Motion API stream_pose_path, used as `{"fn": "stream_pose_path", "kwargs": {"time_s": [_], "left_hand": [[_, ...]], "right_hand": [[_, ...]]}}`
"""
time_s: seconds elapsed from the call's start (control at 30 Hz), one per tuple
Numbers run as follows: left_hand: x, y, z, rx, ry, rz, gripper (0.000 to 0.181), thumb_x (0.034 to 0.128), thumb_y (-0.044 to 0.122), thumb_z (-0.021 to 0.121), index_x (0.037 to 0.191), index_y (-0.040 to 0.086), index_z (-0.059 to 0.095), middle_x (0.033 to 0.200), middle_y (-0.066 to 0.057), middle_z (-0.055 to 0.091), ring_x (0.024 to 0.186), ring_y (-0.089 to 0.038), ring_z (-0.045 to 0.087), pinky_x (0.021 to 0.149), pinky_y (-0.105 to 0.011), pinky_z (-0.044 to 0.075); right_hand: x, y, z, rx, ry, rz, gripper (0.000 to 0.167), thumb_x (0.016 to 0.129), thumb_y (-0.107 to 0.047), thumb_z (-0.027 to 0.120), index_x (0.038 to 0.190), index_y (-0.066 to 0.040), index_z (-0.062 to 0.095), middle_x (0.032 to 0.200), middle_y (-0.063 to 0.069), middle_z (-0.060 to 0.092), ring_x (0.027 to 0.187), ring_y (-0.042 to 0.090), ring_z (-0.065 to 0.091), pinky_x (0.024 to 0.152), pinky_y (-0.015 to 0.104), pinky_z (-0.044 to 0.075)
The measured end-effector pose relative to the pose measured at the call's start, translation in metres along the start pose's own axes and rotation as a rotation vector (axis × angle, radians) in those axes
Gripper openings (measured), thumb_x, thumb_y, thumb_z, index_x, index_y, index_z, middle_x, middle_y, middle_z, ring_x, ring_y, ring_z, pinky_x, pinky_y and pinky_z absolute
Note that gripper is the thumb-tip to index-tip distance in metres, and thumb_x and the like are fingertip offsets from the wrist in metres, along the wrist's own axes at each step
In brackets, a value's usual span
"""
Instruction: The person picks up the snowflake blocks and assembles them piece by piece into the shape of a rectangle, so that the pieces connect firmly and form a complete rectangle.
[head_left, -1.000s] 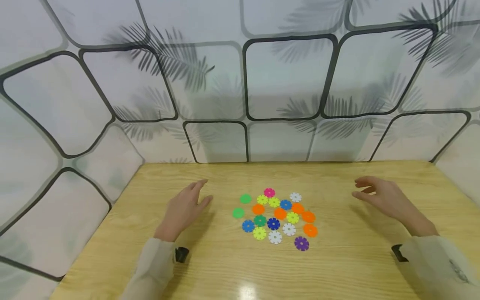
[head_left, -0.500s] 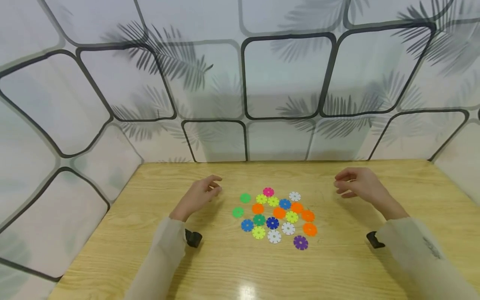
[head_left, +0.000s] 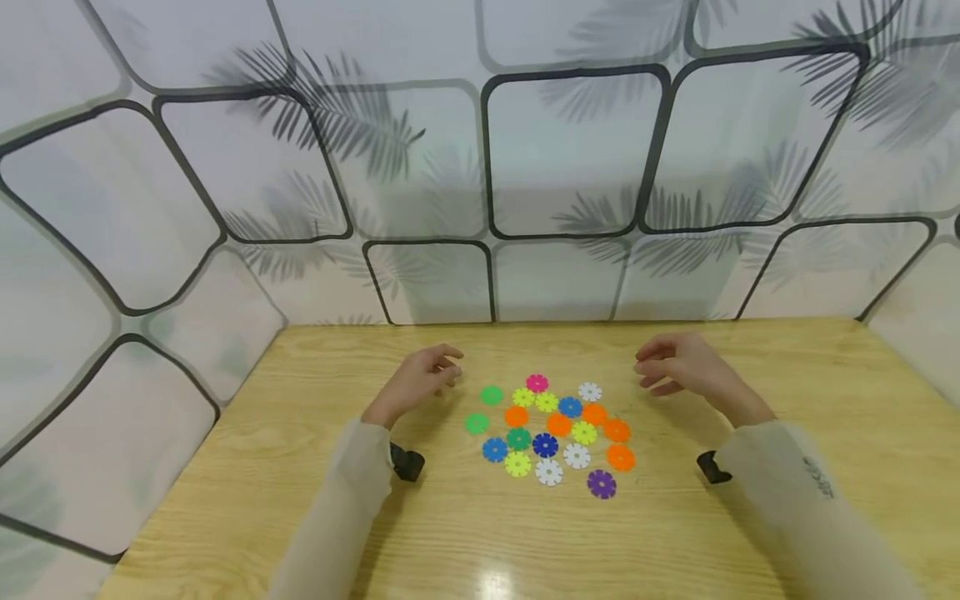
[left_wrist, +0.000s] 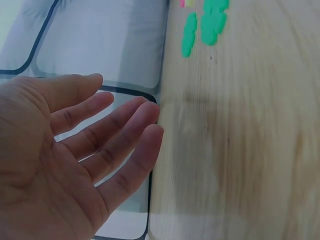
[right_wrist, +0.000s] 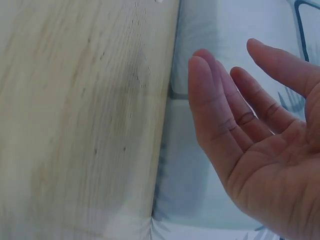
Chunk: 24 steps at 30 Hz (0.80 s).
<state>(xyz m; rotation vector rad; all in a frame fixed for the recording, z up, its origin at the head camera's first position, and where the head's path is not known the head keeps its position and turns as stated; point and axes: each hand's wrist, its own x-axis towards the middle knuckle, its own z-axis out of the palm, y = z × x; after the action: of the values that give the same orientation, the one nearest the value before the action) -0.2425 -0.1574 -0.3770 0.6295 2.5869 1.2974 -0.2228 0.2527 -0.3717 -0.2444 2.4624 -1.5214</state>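
Several flat notched discs lie in a loose cluster on the wooden table, among them a pink disc (head_left: 537, 383), a dark blue disc (head_left: 545, 445), a purple disc (head_left: 602, 483) and an orange disc (head_left: 620, 457). Left of the cluster, my left hand (head_left: 417, 382) hovers over the table, nearest to a light green disc (head_left: 491, 395); in the left wrist view its fingers (left_wrist: 120, 145) are relaxed and hold nothing. My right hand (head_left: 692, 372) is raised to the right of the cluster, closest to a white disc (head_left: 590, 391). Its fingers (right_wrist: 215, 110) bend slightly, with nothing between them.
The wooden table (head_left: 465, 533) runs back to a pale wall covering (head_left: 555, 283) with dark rounded outlines and leaf prints. Another stretch of this covering stands along the left side. A black wrist device (head_left: 407, 462) sits at the left cuff and another (head_left: 713, 467) at the right cuff.
Both hands have moved inward over the table, the left one rightward and the right one leftward, closer to the discs. The discs lie as before.
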Motion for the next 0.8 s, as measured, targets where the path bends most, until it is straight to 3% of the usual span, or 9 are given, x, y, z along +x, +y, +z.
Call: {"fn": "stream_pose_path", "kwargs": {"time_s": [0.33, 0.8], "left_hand": [[0.016, 0.008, 0.01, -0.065, -0.007, -0.03, 0.032, 0.1044, 0.001, 0.051, 0.134, -0.009, 0.056, 0.112, -0.025, 0.068, 0.097, -0.036, 0.067, 0.079, -0.041, 0.058], [0.034, 0.014, 0.021, -0.101, -0.067, -0.052, 0.032, 0.1027, 0.0, 0.047, 0.132, -0.009, 0.057, 0.114, -0.025, 0.067, 0.097, -0.033, 0.067, 0.081, -0.037, 0.057]], "right_hand": [[0.011, -0.006, 0.008, 0.024, -0.029, 0.034, 0.037, 0.099, -0.005, 0.063, 0.122, 0.021, 0.052, 0.104, 0.024, 0.066, 0.087, 0.03, 0.071, 0.076, 0.045, 0.06], [0.022, -0.011, 0.023, 0.014, -0.079, 0.069, 0.038, 0.099, -0.005, 0.063, 0.124, 0.021, 0.051, 0.109, 0.026, 0.064, 0.087, 0.027, 0.069, 0.076, 0.043, 0.06]]}}
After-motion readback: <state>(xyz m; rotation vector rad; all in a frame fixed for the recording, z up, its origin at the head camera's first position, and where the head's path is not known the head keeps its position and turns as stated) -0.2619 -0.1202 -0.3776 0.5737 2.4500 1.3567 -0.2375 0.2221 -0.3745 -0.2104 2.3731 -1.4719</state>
